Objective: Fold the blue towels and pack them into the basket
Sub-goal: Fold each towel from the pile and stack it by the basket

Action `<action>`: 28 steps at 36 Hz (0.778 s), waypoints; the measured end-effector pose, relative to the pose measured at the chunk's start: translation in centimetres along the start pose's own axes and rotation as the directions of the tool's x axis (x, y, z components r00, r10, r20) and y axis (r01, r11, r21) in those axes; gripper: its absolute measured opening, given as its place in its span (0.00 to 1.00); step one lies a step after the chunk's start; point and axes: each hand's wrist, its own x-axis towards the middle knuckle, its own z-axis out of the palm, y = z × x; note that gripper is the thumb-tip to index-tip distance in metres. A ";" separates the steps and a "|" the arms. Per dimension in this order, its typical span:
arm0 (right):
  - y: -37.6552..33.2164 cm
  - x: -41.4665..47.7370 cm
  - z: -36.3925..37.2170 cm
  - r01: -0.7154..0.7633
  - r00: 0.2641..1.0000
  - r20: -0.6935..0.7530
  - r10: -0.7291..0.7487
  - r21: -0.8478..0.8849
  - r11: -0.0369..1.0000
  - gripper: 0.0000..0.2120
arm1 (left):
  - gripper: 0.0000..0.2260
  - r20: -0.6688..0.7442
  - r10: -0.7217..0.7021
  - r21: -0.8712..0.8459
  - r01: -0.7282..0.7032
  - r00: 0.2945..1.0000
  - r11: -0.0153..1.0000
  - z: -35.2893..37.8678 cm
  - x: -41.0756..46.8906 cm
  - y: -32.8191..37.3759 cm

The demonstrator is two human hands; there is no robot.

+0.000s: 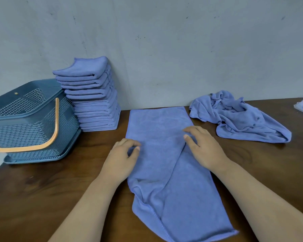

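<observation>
Since the towel point(161, 172) needs another fold before it can join the rest, both hands sit at its mid-length, one per long edge. The left hand point(122, 158) has its fingers curled and thumb closed against them, pinching the towel's L edge, prob. to lift that side w/o dragging the whole cloth. The right hand point(205, 149) lies flatter on the R side, fingers reaching inward over the cloth, thumb next to a raised crease. Can't tell whether it pinches that crease or only presses it down.

The towel lies lengthwise on the worktop point(42, 198). Its far end is flat & square and its near end rumpled and skewed, so I'd say it wants straightening first.

Beyond the L hand, a stack of folded towels point(94, 102) stands against the wall point(182, 49), tall & a bit stepped, just beside the basket point(33, 123). The basket holds no towel that I can see, and its orange handle point(55, 119) hangs down the front, clear of the mouth, so packing looks not yet begun. Off to the R, well apart from the stack, a heap of unfolded towels point(238, 119) waits, prob. within reach.
</observation>
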 end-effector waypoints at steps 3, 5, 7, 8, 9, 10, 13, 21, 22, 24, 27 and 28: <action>0.3 -3.1 -0.9 -0.002 0.999 0.037 0.000 0.063 0.998 0.14 | 0.10 0.000 0.005 -0.130 -0.005 1.000 0.991 -0.6 -2.5 0.1; 0.2 -5.4 -1.6 0.013 0.999 0.047 -0.017 0.082 0.997 0.11 | 0.13 0.001 0.004 -0.229 -0.003 1.000 0.974 -1.2 -4.3 0.2; -0.1 -7.7 -2.2 0.046 0.997 0.055 -0.052 0.103 0.994 0.10 | 0.15 0.004 0.004 -0.306 -0.003 1.000 0.952 -1.9 -6.2 0.3; -0.3 -8.8 -2.4 0.067 0.996 0.060 -0.074 0.111 0.992 0.09 | 0.15 0.007 0.009 -0.330 -0.006 1.000 0.944 -2.3 -7.2 0.3; -0.5 -9.9 -2.7 0.091 0.993 0.064 -0.099 0.115 0.989 0.08 | 0.14 0.015 0.022 -0.344 -0.016 1.000 0.939 -2.7 -8.2 0.5; -0.9 -10.9 -2.9 0.121 0.990 0.066 -0.129 0.116 0.986 0.07 | 0.15 0.028 0.056 -0.343 -0.043 0.998 0.938 -3.0 -9.2 0.8; -1.9 -13.7 -3.8 0.193 0.976 0.078 -0.202 0.107 0.975 0.04 | 0.21 0.084 0.220 -0.288 -0.187 0.972 0.939 -3.6 -11.8 1.6; -3.2 -19.0 -6.0 0.248 0.949 0.164 -0.270 0.141 0.958 0.11 | 0.14 -0.025 0.284 0.038 -0.283 0.958 0.958 -2.6 -13.6 1.5; -3.1 -19.3 -6.1 0.257 0.945 0.174 -0.277 0.128 0.958 0.11 | 0.13 -0.039 0.284 0.045 -0.282 0.958 0.958 -2.6 -13.6 1.6; -3.0 -19.8 -6.1 0.256 0.945 0.181 -0.271 0.101 0.961 0.09 | 0.09 -0.050 0.273 0.026 -0.272 0.961 0.962 -2.7 -13.5 1.8; -3.1 -20.0 -6.1 0.204 0.962 0.145 -0.230 0.175 0.963 0.02 | 0.06 -0.058 0.240 -0.059 -0.244 0.969 0.968 -2.9 -13.7 2.1; -3.1 -20.1 -6.2 0.163 0.973 0.119 -0.198 0.251 0.954 0.02 | 0.06 -0.063 0.216 -0.110 -0.222 0.974 0.969 -3.0 -14.0 2.2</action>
